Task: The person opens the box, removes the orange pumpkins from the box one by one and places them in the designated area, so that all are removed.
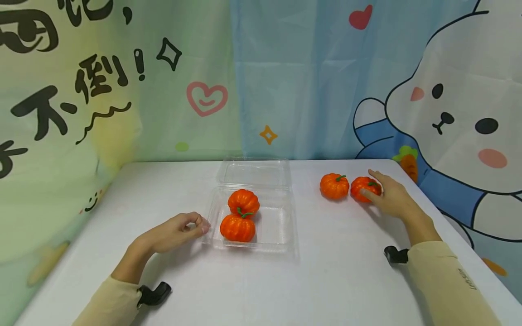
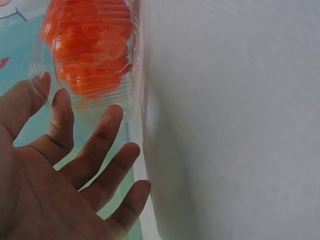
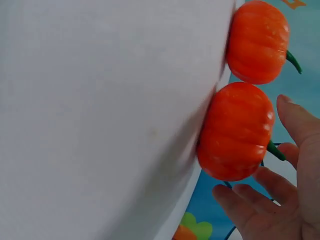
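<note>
Two small orange pumpkins with green stems, a rear one and a front one, sit in the left half of a clear plastic box, whose lid lies folded back. At the box's left edge my left hand pinches the rim between thumb and index finger; its other fingers are spread in the left wrist view. My right hand reaches around the right-hand pumpkin, thumb and fingers apart. Just left of that one stands another pumpkin.
Everything stands on a white table. Behind it hangs a printed curtain with a cartoon bear, hearts and lettering. Each sleeve has a black wrist device, one left and one right.
</note>
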Available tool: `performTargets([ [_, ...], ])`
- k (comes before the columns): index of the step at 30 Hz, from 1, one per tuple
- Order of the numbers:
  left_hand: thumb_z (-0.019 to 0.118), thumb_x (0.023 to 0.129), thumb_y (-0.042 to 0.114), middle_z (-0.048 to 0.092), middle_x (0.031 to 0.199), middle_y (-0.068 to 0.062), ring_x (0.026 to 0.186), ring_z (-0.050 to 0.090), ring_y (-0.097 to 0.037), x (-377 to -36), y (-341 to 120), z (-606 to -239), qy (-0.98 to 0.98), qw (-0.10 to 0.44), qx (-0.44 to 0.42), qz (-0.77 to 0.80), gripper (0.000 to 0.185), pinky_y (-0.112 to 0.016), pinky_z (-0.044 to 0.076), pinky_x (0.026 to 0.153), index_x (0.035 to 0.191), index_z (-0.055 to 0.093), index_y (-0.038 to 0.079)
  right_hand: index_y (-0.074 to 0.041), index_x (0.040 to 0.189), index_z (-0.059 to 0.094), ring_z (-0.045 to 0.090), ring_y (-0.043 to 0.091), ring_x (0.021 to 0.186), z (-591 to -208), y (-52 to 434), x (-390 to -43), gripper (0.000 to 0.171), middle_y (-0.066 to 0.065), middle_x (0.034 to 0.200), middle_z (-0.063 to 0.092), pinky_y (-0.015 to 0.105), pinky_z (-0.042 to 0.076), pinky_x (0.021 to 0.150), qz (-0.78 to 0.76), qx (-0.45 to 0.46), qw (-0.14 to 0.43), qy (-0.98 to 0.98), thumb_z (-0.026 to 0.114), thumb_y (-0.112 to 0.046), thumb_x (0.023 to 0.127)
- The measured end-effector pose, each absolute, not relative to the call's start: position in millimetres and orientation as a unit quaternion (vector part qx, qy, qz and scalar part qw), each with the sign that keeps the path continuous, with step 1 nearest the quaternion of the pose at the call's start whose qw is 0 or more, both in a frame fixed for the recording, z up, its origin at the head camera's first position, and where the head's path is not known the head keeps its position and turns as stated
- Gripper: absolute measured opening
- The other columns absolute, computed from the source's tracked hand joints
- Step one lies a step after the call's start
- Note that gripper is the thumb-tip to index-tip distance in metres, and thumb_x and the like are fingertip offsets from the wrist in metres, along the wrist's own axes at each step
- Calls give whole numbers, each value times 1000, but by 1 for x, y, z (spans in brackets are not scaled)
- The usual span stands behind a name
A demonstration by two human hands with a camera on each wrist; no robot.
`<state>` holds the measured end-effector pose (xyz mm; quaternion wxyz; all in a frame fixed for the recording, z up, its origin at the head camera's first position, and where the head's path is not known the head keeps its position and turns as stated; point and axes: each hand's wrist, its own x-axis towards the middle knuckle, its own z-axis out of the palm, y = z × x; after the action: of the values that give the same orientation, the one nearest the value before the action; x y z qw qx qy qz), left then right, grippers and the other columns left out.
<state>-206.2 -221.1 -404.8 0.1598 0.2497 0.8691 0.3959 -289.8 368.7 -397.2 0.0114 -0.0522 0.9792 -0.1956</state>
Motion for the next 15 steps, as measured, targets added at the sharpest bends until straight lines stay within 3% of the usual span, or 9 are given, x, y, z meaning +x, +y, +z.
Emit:
performTargets([
  [15,57,106,30,69,126,-9,124,60,-31,-207,-219,-401,869,153,258,393,21,-44,49,97,94,57,14,-1,160,23,21,58,145,-373,367,-284,80,35,161,22,76,23,110,-191,-78,-17,978,62,-41,102],
])
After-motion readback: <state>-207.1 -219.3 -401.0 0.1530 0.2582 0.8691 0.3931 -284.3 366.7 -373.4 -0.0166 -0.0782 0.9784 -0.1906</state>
